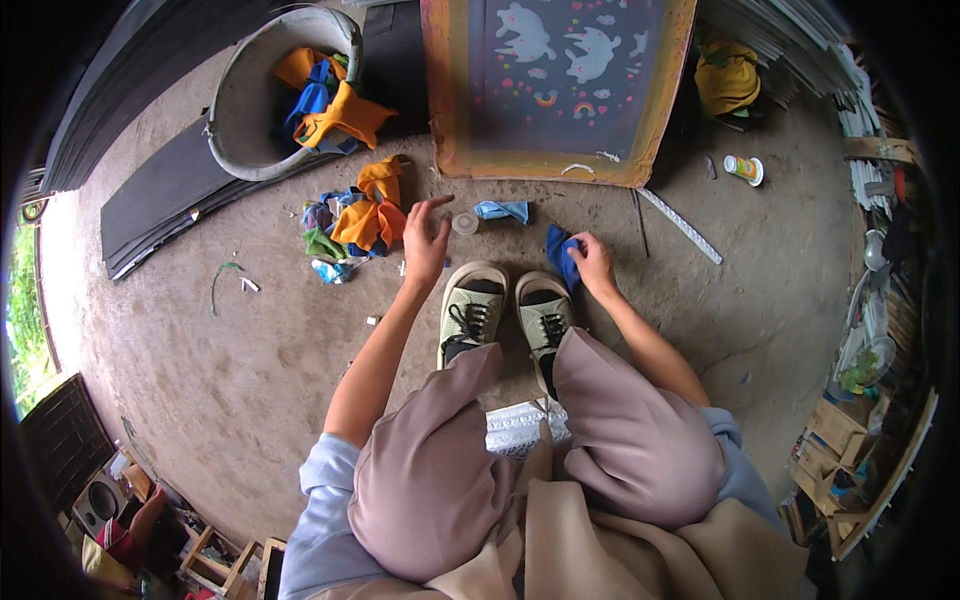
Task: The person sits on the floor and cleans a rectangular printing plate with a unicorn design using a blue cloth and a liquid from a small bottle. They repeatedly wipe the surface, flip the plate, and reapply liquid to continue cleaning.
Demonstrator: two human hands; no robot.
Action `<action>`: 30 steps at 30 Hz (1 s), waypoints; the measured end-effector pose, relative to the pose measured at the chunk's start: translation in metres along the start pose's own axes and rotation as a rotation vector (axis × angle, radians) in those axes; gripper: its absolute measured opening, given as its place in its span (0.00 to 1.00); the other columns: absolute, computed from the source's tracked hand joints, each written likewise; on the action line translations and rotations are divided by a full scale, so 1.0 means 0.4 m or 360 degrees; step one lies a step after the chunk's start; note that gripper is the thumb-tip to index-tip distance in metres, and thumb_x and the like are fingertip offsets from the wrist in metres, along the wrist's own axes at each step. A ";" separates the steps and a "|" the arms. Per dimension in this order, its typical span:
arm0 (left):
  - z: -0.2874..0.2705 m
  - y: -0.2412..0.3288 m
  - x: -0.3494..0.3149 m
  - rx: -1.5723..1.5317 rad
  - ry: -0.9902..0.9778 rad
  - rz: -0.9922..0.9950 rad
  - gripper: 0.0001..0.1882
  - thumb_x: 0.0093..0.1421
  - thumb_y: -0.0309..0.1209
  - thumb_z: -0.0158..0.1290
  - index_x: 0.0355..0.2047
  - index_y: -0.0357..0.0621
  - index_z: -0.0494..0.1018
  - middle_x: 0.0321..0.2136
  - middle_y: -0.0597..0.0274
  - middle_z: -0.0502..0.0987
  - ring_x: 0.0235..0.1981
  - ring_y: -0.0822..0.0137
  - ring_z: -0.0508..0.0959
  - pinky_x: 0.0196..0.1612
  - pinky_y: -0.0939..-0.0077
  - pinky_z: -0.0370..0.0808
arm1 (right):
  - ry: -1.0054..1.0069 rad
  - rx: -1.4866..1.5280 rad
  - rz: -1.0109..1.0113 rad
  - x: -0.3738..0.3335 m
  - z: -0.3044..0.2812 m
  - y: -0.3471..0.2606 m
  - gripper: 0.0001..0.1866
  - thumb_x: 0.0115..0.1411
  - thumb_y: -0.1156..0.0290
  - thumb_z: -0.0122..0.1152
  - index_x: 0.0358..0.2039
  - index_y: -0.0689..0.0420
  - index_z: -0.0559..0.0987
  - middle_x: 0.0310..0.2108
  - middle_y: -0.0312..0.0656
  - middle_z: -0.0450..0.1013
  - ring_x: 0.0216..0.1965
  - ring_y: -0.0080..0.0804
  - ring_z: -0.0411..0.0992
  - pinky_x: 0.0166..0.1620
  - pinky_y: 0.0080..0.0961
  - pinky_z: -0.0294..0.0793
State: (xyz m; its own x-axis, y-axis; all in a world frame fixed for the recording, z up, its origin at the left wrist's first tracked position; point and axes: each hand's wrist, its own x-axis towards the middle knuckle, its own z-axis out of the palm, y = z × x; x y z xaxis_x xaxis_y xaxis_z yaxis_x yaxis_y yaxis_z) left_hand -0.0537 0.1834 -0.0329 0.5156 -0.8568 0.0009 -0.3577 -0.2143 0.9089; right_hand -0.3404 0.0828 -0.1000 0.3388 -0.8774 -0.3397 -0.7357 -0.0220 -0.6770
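Observation:
My right hand point(594, 263) pinches a dark blue cloth scrap point(561, 252) just beyond the toe of my right shoe. Over the floor to the left, my left hand point(426, 240) hovers with fingers apart and nothing in it. Close to its fingertips lies a small clear round plastic piece point(465, 223). A light blue folded cloth point(503, 211) rests between the two hands. Left of my left hand is a heap of orange, green and blue cloth scraps point(368, 215). A grey bucket point(230, 100) beyond the heap holds more orange and blue scraps.
A printed screen frame point(545, 170) with a worn orange border lies ahead. Black sheets point(160, 205) are stacked at left. A small yellow cup point(743, 170), a white strip point(680, 226) and a yellow cloth bundle point(727, 78) lie at right. My shoes point(470, 312) stand between my hands.

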 end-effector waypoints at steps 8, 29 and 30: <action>-0.007 0.170 0.051 -0.0265 -0.0162 0.0369 0.20 0.53 0.27 0.56 0.47 0.41 0.70 0.45 0.55 0.71 0.50 0.56 0.70 0.55 0.67 0.64 | -0.0266 0.1220 -0.0080 0.001 -0.170 -0.368 0.07 0.59 0.70 0.58 0.35 0.59 0.75 0.28 0.33 0.73 0.28 0.16 0.68 0.34 0.15 0.68; 0.044 0.175 0.061 -0.1041 -0.0372 -0.0304 0.12 0.65 0.34 0.46 0.31 0.37 0.73 0.30 0.66 0.74 0.33 0.78 0.71 0.41 0.80 0.68 | -0.0569 0.1001 -0.0283 0.057 -0.160 -0.429 0.06 0.56 0.73 0.63 0.33 0.60 0.76 0.39 0.31 0.70 0.38 0.16 0.67 0.40 0.17 0.66; 0.040 0.164 0.066 -0.1078 -0.0436 -0.0406 0.13 0.66 0.34 0.46 0.31 0.38 0.73 0.31 0.66 0.74 0.33 0.78 0.71 0.42 0.80 0.68 | -0.0566 0.1104 -0.0294 0.062 -0.156 -0.423 0.06 0.56 0.73 0.62 0.33 0.60 0.76 0.38 0.31 0.70 0.37 0.15 0.67 0.40 0.16 0.66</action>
State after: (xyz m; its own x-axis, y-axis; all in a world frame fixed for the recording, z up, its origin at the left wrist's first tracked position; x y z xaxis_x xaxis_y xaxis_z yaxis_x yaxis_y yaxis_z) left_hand -0.0761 0.1393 0.0203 0.2756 -0.9237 -0.2660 0.3464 -0.1627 0.9239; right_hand -0.2442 0.0350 0.0468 0.6722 -0.6807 -0.2913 -0.1567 0.2537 -0.9545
